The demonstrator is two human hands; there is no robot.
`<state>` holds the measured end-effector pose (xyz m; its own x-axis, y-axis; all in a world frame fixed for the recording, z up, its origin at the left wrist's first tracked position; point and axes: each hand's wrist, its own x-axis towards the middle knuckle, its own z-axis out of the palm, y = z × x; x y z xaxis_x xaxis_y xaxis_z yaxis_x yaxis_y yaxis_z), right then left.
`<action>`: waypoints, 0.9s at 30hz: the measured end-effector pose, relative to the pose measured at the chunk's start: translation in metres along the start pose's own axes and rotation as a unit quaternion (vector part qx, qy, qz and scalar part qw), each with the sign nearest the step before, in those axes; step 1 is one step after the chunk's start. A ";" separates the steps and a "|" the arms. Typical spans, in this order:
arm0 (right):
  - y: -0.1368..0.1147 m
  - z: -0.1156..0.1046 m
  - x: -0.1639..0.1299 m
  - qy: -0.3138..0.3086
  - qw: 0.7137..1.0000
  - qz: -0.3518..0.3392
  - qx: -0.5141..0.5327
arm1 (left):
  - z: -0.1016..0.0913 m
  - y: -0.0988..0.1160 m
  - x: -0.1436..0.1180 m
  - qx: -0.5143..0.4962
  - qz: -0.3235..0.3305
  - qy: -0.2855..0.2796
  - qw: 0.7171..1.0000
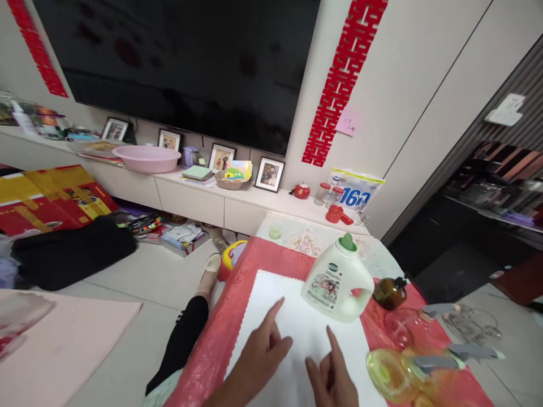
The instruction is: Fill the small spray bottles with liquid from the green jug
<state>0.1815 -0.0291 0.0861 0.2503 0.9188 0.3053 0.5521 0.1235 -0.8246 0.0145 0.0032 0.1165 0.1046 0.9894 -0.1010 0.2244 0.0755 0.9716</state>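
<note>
A white laundry detergent jug [335,282] stands upright on a white scalloped mat [275,288], its mouth uncapped and a green spout showing inside. My left hand [263,350] hovers over the mat, left of the jug, index finger stretched out and thumb apart, the other fingers curled. Below the jug, my right hand [333,373] points its index finger up toward it, thumb apart. Both hands are empty and appear not to touch the jug. A small pale green cup-like cap [275,232] lies on the patterned cloth at the far end of the table.
Red plastic [258,263] covers the table. Along its right side stand a brown bottle [390,293] and clear and amber glass pots [388,370] with grey handles. A white cabinet [190,195] behind holds a pink basin [148,160] and framed photos. Someone's leg [186,333] is left of the table.
</note>
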 end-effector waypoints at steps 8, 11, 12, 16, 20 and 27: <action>-0.084 -0.037 0.034 0.128 0.949 -0.222 -0.181 | -0.007 0.043 -0.008 0.316 0.255 0.141 0.903; -0.075 -0.031 0.038 0.121 0.932 -0.239 -0.244 | 0.001 0.045 -0.008 0.409 0.294 0.185 0.844; -0.071 -0.029 0.039 0.118 0.929 -0.240 -0.257 | 0.003 0.046 -0.008 0.434 0.308 0.197 0.823; -0.065 -0.027 0.037 0.148 0.920 -0.250 -0.264 | 0.011 0.050 -0.009 0.469 0.339 0.220 0.785; -0.066 -0.030 0.036 0.129 0.918 -0.256 -0.273 | 0.012 0.058 -0.013 0.499 0.334 0.241 0.763; -0.065 -0.035 0.036 0.154 0.916 -0.268 -0.257 | 0.012 0.066 -0.018 0.491 0.335 0.253 0.763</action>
<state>0.1824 -0.0170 0.1672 0.0029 0.6180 0.7862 0.9429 0.2602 -0.2080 0.0395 -0.0115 0.1801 0.1831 0.7055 0.6847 0.9288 -0.3525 0.1148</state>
